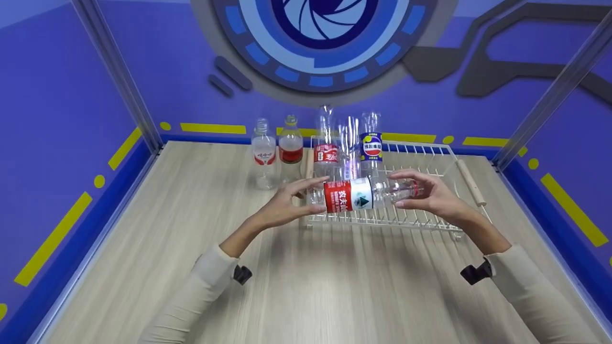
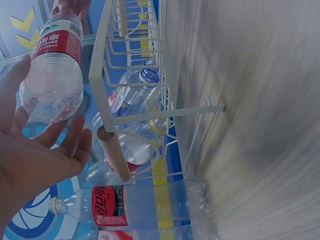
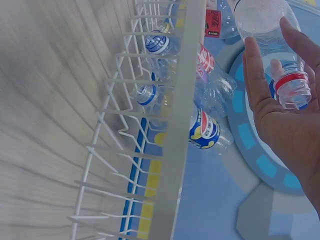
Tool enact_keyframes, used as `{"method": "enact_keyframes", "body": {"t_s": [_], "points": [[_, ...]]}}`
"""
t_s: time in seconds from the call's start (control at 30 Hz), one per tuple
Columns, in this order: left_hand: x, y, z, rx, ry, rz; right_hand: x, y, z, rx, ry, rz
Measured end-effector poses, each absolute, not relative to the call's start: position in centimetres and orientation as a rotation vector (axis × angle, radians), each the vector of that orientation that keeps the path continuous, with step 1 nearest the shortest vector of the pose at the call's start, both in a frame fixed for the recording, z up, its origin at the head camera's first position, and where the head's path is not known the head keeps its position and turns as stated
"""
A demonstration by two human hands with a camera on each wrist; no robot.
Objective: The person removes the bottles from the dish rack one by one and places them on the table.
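Observation:
A clear plastic water bottle (image 1: 382, 192) with a red-and-white label is held sideways above the front of a white wire rack (image 1: 382, 222). My left hand (image 1: 287, 203) holds it round the base, thumb and fingers on opposite sides. At the neck end, my right hand (image 1: 432, 193) grips it between thumb and fingers; the neck, with its red ring, has no cap in the right wrist view. Inside the rack, behind the held bottle, stand a red-labelled bottle (image 1: 326, 153), a clear bottle (image 1: 351, 143) and a blue-labelled bottle (image 1: 371, 147), all neck down.
Left of the rack, a bottle with a red-and-white label (image 1: 264, 157) and one with a red-and-black label (image 1: 290, 149) stand upright on the wooden table (image 1: 201, 200). The rack has wooden handles (image 1: 471, 182) at its ends. Blue printed walls (image 1: 158, 71) close in the back and sides.

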State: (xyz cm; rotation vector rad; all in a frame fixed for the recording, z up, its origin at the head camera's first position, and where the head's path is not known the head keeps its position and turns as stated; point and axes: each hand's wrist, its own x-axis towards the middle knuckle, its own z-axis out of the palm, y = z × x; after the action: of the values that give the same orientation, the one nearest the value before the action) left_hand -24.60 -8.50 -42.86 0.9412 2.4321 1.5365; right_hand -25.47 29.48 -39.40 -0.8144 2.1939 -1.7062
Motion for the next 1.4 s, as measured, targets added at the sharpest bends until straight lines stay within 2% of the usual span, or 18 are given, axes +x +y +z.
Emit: {"method": "enact_keyframes", "body": {"t_s": [0.4,0.6,0.97,1.1,1.4], "points": [[-24.5,-8.8,-41.9,1.012,2.475,1.409,-25.2,29.2,-38.9,-0.919,2.188,-1.659],[-24.3,-9.1,-41.9,0.984,2.480,1.454,-25.3,29.5,-38.9,-0.881,2.212,-1.644],[-24.2,-10.9,-42.8,1.021,2.488,1.516,-25.4,32.8,-38.6,-0.831,2.227,-1.733],[-24.1,-12.2,-43.2,0.960,2.478,1.599,-25.4,34.7,-38.4,-0.777,2.297,-1.715],[-23.9,-15.4,-43.2,0.607,2.379,1.820,-26.5,39.5,-38.4,-0.663,2.378,-1.753]]}}
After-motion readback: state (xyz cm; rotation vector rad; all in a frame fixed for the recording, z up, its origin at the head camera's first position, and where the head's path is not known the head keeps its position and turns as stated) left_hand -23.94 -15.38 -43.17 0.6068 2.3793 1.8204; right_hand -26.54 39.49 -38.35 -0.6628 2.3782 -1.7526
